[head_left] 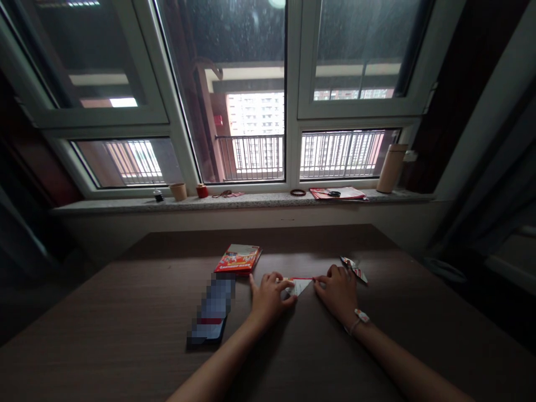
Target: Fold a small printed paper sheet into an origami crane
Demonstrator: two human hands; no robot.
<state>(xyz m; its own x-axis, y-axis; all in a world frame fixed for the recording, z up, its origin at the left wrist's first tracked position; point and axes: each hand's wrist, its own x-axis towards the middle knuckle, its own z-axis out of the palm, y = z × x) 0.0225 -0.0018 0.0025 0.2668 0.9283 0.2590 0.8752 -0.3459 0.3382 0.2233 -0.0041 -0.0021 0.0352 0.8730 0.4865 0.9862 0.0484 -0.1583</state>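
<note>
A small folded piece of paper point(301, 286), white with a red upper edge and triangular in outline, lies on the table between my hands. The fingers and thumb of my left hand point(270, 296) curl over its left part and grip it, hiding that end. At the pointed right end, my right hand point(339, 291) pinches the tip between thumb and forefinger. Just beyond the right hand rests another folded paper piece point(355, 270), patterned and narrow. A stack of red and orange printed paper point(238, 259) lies past my left hand.
A phone point(213, 307), its screen blurred out, lies left of my left arm on the brown table point(125, 312). On the windowsill behind stand a paper cup point(178, 192), a red spool point(202, 191), and a tan bottle point(391, 168); scissors point(334, 194) lie on red-and-white sheets point(354, 193).
</note>
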